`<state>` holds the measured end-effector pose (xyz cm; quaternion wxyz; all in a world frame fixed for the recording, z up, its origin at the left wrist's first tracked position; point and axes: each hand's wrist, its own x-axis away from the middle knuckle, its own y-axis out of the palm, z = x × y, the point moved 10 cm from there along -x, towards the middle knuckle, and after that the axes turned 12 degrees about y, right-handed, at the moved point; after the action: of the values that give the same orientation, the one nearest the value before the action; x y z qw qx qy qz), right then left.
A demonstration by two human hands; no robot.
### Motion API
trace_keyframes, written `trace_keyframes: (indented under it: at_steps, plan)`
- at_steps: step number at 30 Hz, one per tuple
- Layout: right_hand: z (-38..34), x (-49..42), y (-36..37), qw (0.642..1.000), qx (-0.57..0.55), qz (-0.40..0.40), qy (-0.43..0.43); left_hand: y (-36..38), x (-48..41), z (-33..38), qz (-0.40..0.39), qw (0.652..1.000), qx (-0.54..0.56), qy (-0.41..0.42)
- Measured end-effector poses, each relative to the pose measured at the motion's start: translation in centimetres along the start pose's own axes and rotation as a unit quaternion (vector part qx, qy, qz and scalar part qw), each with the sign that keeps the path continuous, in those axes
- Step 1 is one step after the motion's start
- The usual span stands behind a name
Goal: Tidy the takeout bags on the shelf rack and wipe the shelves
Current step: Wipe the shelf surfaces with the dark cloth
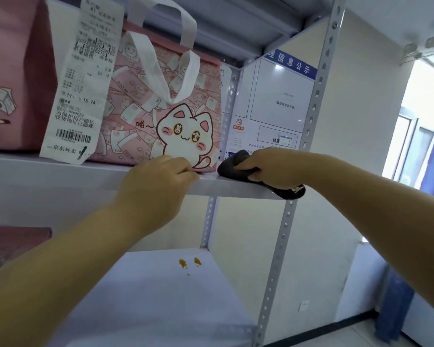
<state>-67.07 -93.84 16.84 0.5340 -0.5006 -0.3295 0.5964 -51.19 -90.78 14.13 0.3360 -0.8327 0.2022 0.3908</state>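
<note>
Half done at best: right hand [268,169] grips the cloth [228,169] on the shelf [60,171]; left hand [158,181] curls against the bag [186,131], grip unclear; orange spots [188,262] below lie unwiped.

Cat bag [145,103] fills shelf [60,171]; narrow gap right, beside rack post [311,116].
</note>
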Motion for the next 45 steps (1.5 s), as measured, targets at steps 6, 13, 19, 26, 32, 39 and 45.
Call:
trace_keyframes:
  at_steps: [6,13,19,26,32,39,45]
  plan:
    - [1.7,6.3,0.4,0.992,-0.011,0.107,0.070,-1.1,2.2,2.3,-0.013,1.000,-0.001,0.019]
    - [-0.5,13.0,4.7,0.966,-0.116,0.216,0.077,0.0,8.4,4.1,-0.048,0.997,0.051,-0.018]
    - [-6.3,14.6,11.4,0.975,-0.140,0.169,0.030,4.0,16.4,5.3,-0.183,0.975,0.106,-0.065]
    - [-11.0,12.3,20.9,0.986,-0.152,0.060,0.044,8.9,24.3,6.6,-0.338,0.916,0.166,-0.140]
    - [-12.6,7.8,30.2,0.997,-0.049,-0.021,0.061,13.7,27.5,6.2,-0.403,0.883,0.171,-0.172]
    - [-13.1,2.3,36.4,0.986,-0.114,-0.113,0.042,20.1,29.0,3.9,-0.443,0.850,0.171,-0.229]
    - [-7.7,-4.1,39.7,0.968,-0.126,-0.127,0.173,25.4,29.7,2.1,-0.488,0.812,0.181,-0.264]
